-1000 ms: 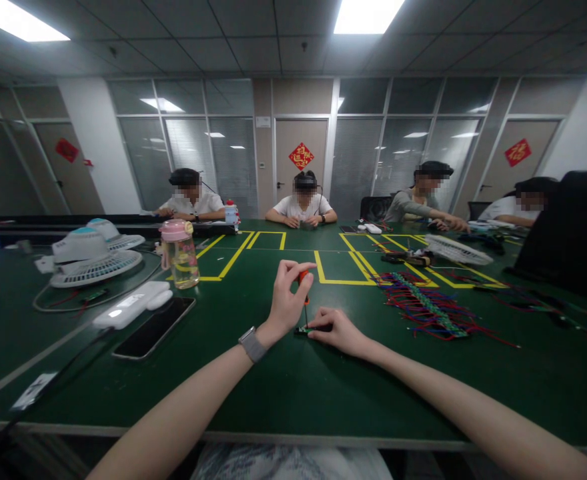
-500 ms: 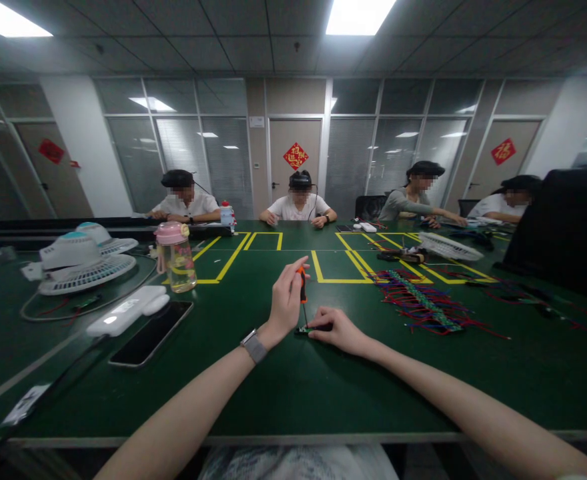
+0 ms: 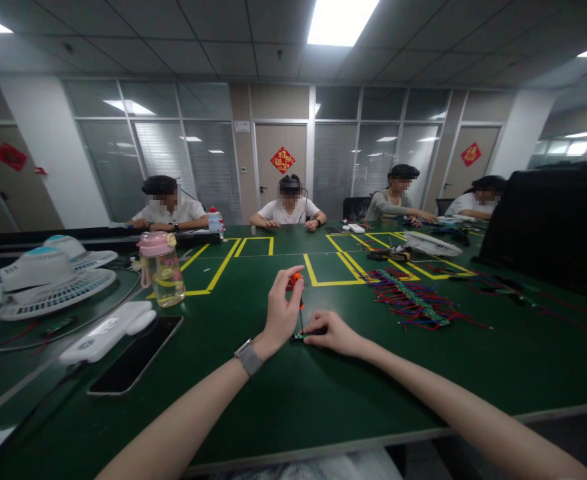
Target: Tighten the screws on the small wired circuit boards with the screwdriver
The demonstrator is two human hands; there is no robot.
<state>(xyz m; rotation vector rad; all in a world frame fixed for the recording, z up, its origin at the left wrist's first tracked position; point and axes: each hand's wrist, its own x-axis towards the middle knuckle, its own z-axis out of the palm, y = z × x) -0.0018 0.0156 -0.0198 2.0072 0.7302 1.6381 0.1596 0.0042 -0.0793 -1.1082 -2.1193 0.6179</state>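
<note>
My left hand (image 3: 282, 310) is closed around the orange and black handle of a screwdriver (image 3: 296, 280). The shaft points down, its tip at a small green circuit board (image 3: 299, 337) lying on the table. With thumb and fingers pinched, my right hand (image 3: 334, 333) grips the board's right side and hides part of it. To the right lies a row of joined green circuit boards (image 3: 408, 297) with red and blue wires sticking out on both sides.
A phone (image 3: 136, 357), a white power strip (image 3: 106, 333), a pink-lidded bottle (image 3: 162, 270) and white fan parts (image 3: 56, 280) stand left. Yellow tape (image 3: 223, 267) marks the green table. A black screen (image 3: 543, 227) rises at right. Several people sit opposite.
My view has swung slightly to the right. My left fingers have shifted around the screwdriver handle, which now shows at a different angle; my right hand stays at the board.
</note>
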